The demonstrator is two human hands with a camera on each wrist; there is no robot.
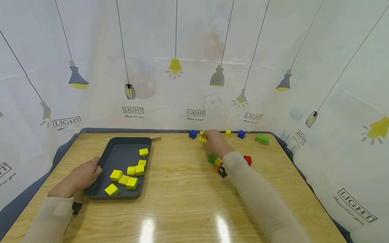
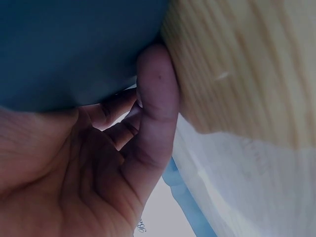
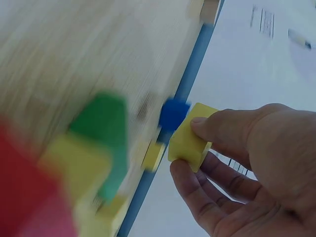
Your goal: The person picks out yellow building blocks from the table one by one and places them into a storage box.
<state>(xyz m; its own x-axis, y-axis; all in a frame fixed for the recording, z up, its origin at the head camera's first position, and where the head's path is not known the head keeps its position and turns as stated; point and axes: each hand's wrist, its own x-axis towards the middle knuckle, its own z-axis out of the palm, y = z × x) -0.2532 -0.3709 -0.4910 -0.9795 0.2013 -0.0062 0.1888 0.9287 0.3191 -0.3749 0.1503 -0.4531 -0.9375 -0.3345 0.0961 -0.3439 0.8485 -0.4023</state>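
Observation:
A dark grey tray (image 1: 121,153) stands at the left of the table with several yellow blocks (image 1: 116,175) inside. My left hand (image 1: 80,175) grips its left side; in the left wrist view, fingers press against the tray's dark wall (image 2: 74,54) near the tabletop. Toward the far edge, my right hand (image 1: 216,143) pinches a yellow block (image 3: 190,140) between thumb and fingers. A blue block (image 3: 173,113) and another yellow block (image 3: 153,156) lie beyond that held block in the right wrist view.
Under the right forearm are a green block (image 1: 212,158), a yellow piece (image 1: 218,162) and a red block (image 1: 248,160). Along the back edge sit a blue block (image 1: 241,134) and a green block (image 1: 262,138). A wooden block (image 1: 156,138) lies beside the tray's far corner.

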